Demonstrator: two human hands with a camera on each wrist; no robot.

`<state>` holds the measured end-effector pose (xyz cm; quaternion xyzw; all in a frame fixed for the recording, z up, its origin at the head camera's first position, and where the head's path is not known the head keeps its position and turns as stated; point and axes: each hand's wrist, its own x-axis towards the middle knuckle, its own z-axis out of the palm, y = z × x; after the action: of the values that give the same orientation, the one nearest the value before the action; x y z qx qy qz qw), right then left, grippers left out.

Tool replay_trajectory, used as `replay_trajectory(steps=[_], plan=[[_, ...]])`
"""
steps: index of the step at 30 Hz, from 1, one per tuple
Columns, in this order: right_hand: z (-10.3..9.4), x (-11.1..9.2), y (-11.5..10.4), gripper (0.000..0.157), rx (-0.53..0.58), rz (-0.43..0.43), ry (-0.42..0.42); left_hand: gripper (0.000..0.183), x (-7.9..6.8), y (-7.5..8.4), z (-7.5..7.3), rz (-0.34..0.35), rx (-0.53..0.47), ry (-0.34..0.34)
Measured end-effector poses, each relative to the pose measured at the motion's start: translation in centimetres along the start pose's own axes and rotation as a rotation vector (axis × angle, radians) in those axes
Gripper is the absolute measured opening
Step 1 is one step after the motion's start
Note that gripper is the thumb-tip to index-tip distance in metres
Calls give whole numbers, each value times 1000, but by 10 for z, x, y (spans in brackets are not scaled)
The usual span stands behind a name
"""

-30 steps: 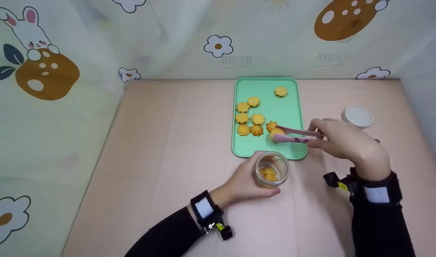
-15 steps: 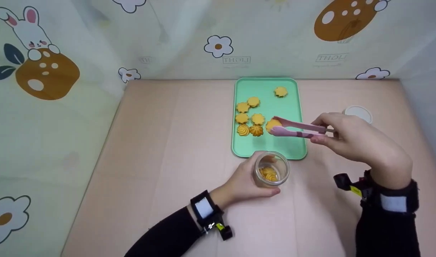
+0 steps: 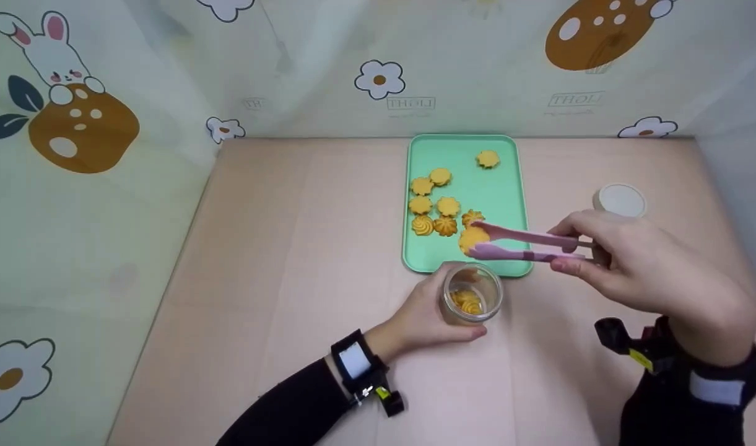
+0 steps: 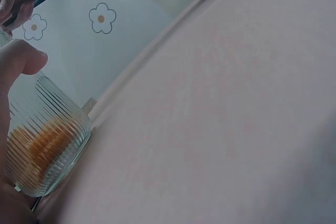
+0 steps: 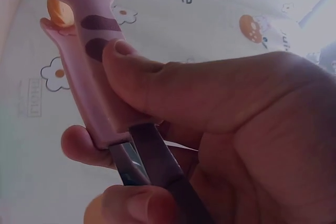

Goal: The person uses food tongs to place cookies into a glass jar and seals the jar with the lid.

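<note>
White lid lies partly behind the right hand.

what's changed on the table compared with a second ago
The right hand has drawn back rightward and toward the person with the pink tongs, whose gripped cookie now appears raised off the green tray. Nothing was let go. The left hand still holds the glass jar; the other cookies and white lid stay put.
</note>
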<state>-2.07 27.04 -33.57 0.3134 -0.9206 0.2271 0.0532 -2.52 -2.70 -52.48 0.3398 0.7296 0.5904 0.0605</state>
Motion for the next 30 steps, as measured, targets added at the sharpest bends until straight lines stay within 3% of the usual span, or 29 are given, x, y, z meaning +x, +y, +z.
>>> replay_trajectory(steps=[6, 16, 25, 30], plan=[[-2, -6, -10, 36, 0, -8, -25, 84, 0, 1, 0, -7, -11, -18], [-3, -11, -17, 43, -28, -96, 21, 90, 0, 1, -1, -17, -45, -17], [-5, -17, -23, 42, -52, -14, -27, 91, 0, 3, 0, -42, -78, -16], [-3, -17, -25, 38, -65, -14, -45, 91, 0, 4, 0, -53, -90, -14]])
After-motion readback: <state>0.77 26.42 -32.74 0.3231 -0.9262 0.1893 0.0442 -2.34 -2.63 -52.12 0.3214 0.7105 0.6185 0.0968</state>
